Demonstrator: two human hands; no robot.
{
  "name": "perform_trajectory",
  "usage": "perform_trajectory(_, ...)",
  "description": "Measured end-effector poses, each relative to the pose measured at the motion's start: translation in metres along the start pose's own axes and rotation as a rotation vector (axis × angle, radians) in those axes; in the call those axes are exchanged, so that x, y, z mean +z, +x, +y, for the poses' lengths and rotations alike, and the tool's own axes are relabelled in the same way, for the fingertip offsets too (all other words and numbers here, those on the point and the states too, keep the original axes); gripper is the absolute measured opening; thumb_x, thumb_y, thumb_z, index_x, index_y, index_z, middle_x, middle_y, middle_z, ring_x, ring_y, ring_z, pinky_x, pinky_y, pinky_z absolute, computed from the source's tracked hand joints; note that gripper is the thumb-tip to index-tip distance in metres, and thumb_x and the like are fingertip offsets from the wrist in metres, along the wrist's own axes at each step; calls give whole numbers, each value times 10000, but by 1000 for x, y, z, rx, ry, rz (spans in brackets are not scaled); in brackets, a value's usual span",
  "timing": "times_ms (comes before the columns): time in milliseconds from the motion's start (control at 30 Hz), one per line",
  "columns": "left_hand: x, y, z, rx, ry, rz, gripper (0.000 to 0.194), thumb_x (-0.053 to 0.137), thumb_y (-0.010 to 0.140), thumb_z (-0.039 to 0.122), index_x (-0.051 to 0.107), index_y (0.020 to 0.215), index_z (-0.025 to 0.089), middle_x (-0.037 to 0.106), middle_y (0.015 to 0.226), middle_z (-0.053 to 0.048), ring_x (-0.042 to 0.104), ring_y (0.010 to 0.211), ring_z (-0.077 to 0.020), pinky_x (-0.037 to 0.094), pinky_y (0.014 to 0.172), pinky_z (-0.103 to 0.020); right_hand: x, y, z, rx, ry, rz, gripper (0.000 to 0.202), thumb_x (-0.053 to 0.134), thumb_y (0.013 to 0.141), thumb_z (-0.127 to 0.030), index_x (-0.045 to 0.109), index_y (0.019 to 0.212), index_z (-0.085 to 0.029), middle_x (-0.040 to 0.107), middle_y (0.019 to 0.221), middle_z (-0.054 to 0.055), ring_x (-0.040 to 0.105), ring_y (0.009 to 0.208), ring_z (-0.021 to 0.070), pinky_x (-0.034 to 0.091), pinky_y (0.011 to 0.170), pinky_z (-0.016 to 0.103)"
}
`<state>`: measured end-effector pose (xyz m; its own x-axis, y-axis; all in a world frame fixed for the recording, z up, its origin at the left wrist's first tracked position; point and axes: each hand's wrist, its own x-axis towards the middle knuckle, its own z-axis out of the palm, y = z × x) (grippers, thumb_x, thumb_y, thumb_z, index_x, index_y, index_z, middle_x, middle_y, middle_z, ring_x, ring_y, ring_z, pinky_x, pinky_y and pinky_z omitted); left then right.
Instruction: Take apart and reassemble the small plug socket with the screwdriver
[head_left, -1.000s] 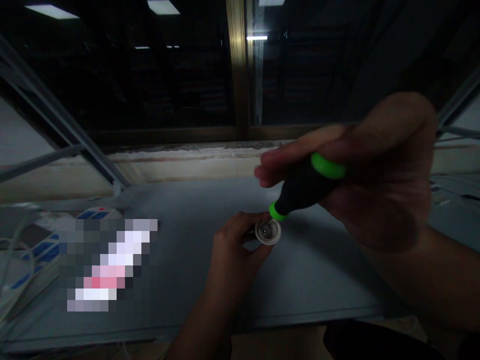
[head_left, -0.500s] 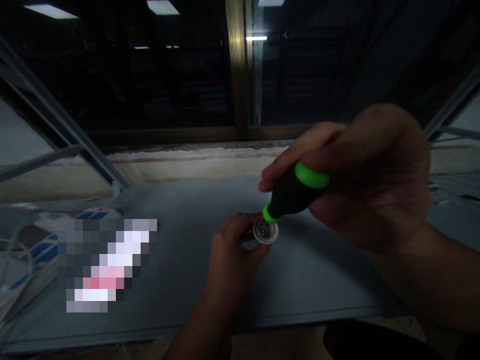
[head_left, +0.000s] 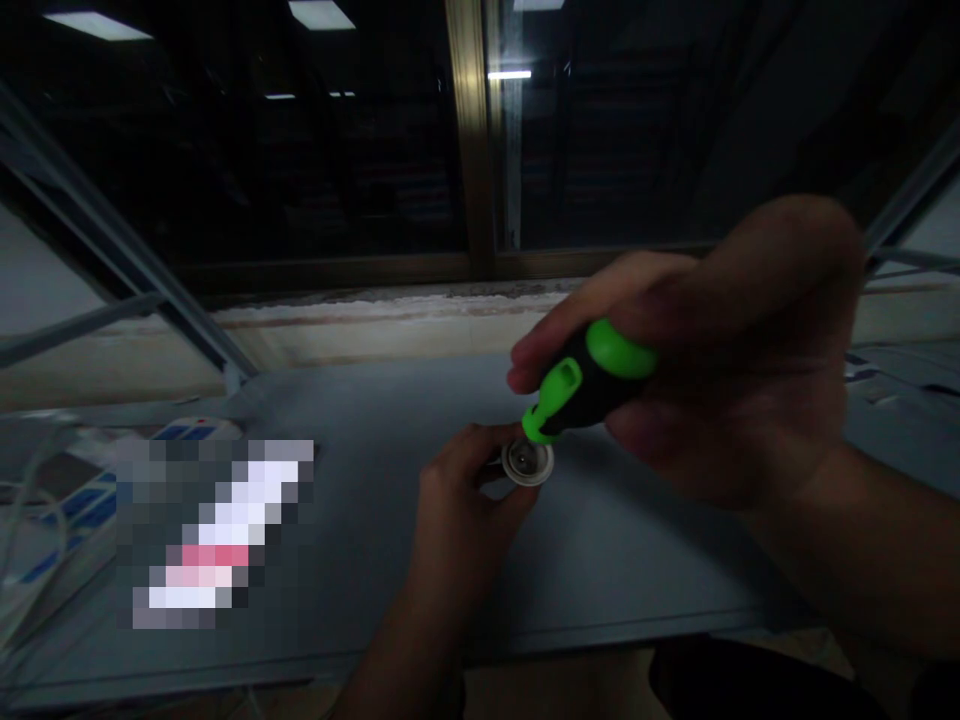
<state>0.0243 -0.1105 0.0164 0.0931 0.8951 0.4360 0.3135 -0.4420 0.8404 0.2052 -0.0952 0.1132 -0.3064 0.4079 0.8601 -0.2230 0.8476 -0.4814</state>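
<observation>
My right hand (head_left: 720, 370) grips a screwdriver by its black and green handle (head_left: 596, 385), with the thumb and fingers wrapped near the butt end. The handle slants down to the left, and its green collar sits at the edge of a round white-rimmed socket (head_left: 551, 462). The screwdriver's shaft and tip are mostly hidden behind the collar and inside the socket. My left hand (head_left: 465, 490) pinches the socket between thumb and fingers, its open mouth facing up toward me. Inside the mouth is a darker metallic recess, too dim to make out in detail.
Both hands are above a grey table (head_left: 360, 590). At the left lie a white power strip (head_left: 97, 505) with blue sockets, pale cables (head_left: 45, 600) and a pixelated item (head_left: 232, 520). Behind are a metal frame (head_left: 161, 290) and a dark window (head_left: 300, 170); more cables lie far right.
The screwdriver handle has turned about its axis, so a green slotted part now faces me. My right fingers have shifted slightly left. The left hand still holds the socket in nearly the same place.
</observation>
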Motion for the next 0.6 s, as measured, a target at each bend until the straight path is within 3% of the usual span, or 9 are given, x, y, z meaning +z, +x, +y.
perform_trajectory(167, 2, 1, -1, 40, 28, -23, 338, 766, 760, 69, 760, 1079, 181, 781, 971, -51, 764, 863, -207, 642, 758, -285, -2, 0, -1, 43, -80, 51, 325, 853, 764, -110, 674, 1003, -237, 654, 1010, 8, 721, 844, 172, 667, 702, 325)
perform_trajectory(267, 2, 1, -4, 31, -2, -36, 337, 778, 780, 88, 749, 1101, 184, 773, 1004, -57, 761, 911, -214, 641, 783, -289, -3, 4, 9, 7, -93, 46, 400, 879, 746, -140, 655, 1059, -246, 645, 1039, 2, 711, 846, 156, 647, 688, 291)
perform_trajectory(400, 2, 0, -7, 84, -1, -33, 380, 759, 821, 101, 716, 1180, 218, 739, 1078, -58, 736, 975, -212, 633, 845, -309, -5, 6, 32, -214, -40, 5, 745, 929, 639, -133, 598, 1270, -350, 620, 1246, -10, 745, 895, 172, 652, 641, 278)
perform_trajectory(467, 1, 1, -7, 122, 50, -42, 409, 724, 857, 97, 694, 1238, 242, 710, 1121, -65, 714, 1000, -207, 621, 881, -325, -6, 7, 39, -292, -24, 22, 828, 908, 623, -77, 583, 1324, -374, 637, 1224, -19, 766, 883, 182, 661, 622, 272)
perform_trajectory(600, -1, 4, -4, 226, 162, -25, 398, 664, 888, 62, 705, 1243, 239, 657, 1146, -83, 667, 1057, -204, 568, 966, -356, -10, 9, 39, -206, -75, 86, 640, 834, 751, -68, 596, 1261, -373, 715, 1022, -52, 771, 866, 178, 684, 701, 312)
